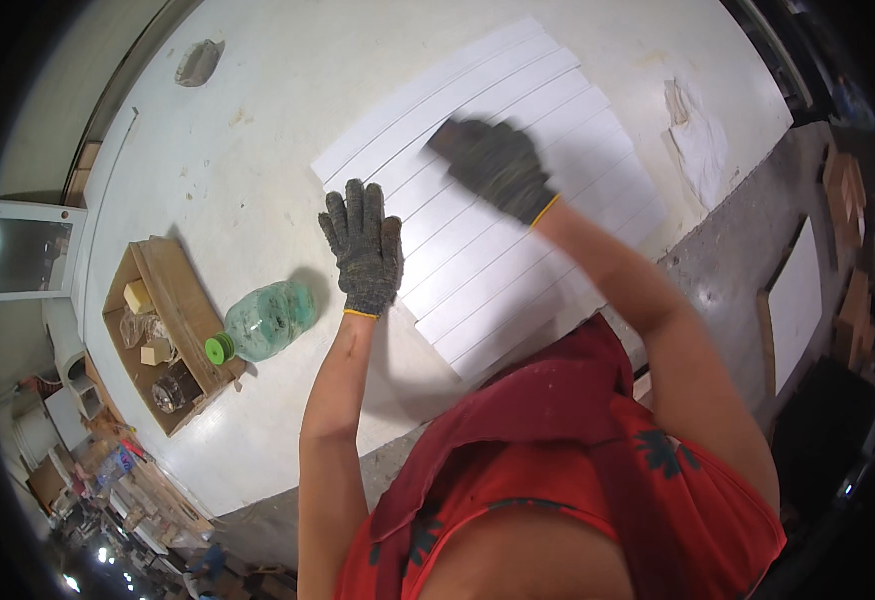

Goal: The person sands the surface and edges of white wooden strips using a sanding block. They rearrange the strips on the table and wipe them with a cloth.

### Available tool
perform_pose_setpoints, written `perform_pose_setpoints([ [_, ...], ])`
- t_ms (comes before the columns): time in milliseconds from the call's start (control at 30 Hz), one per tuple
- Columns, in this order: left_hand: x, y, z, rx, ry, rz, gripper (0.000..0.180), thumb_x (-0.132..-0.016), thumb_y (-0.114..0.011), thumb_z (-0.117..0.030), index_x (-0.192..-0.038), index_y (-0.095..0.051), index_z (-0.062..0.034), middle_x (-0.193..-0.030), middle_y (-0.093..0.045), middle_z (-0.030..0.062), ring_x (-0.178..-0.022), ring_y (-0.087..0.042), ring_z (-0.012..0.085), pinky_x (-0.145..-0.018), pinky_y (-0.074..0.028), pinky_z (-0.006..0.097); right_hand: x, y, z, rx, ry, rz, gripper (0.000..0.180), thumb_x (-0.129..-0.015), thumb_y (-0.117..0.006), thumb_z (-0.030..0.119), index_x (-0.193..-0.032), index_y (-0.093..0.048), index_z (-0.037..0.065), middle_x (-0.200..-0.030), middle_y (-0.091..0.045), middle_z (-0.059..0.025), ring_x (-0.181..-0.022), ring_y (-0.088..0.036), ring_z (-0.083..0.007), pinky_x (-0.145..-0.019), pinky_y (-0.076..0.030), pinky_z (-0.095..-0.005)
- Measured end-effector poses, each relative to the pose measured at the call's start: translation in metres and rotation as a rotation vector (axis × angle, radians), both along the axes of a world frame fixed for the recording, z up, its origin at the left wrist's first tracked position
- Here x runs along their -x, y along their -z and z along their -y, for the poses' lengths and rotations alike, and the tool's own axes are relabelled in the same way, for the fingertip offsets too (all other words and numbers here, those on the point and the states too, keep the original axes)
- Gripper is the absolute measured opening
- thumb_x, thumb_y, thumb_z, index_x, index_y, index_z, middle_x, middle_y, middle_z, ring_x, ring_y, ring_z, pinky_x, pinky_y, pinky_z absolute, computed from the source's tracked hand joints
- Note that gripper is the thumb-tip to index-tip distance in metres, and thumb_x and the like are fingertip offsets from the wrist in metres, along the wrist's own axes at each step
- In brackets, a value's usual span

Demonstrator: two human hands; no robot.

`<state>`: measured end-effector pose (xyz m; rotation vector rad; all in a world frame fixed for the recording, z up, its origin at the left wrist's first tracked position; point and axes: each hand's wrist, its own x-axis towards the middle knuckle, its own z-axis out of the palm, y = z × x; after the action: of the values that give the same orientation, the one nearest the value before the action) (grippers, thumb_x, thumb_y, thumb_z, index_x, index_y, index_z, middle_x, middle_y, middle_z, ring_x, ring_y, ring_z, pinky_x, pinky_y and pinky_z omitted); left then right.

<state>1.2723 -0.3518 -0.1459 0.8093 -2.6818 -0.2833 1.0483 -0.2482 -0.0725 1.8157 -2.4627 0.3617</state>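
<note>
Several long white strips (523, 262) lie side by side on a white table (257, 150), forming a slanted panel with thin dark lines between them. My left hand (362, 245), in a dark grey knit glove, rests flat with fingers spread at the left ends of the strips. Over the upper middle of the strips is my right hand (502, 170), gloved alike and smeared by motion. Its fingers are bent over a small dark brown block (443, 139), which shows at the fingertips; the blur hides its exact kind and its underside.
Left of my left hand lies a greenish clear plastic bottle (272, 318) with a green cap. Beside it an open cardboard box (182, 300) holds small pale blocks and a tape roll. A white cloth (697, 145) lies at the right; a crumpled grey piece (199, 63) sits far left.
</note>
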Motion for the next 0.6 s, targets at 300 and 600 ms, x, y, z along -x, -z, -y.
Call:
perform_pose_setpoints([
  [300,0.007,-0.007,-0.004,-0.033,0.026,-0.019,0.052,-0.101,-0.048,-0.029,-0.147,-0.041,-0.0069,-0.156,-0.032,0.017,-0.146,-0.023,0.0407,-0.119,-0.007,0.058,0.06,0.038,0.005,0.095,0.294,-0.068,0.029,-0.088,-0.06,0.032,-0.116,-0.06,0.023,-0.108,-0.067,-0.0024,-0.097,-0.065,-0.0263,-0.073,-0.053,-0.0443],
  [600,0.006,-0.006,-0.004,-0.026,0.06,0.005,0.054,-0.102,-0.045,-0.031,-0.15,-0.037,-0.0079,-0.157,-0.031,0.0147,-0.147,-0.02,0.0393,-0.119,-0.006,0.056,0.141,0.041,-0.093,0.189,0.4,-0.202,0.031,-0.094,-0.057,0.042,-0.119,-0.062,0.024,-0.096,-0.069,-0.0099,-0.075,-0.066,-0.0287,-0.056,-0.053,-0.0421],
])
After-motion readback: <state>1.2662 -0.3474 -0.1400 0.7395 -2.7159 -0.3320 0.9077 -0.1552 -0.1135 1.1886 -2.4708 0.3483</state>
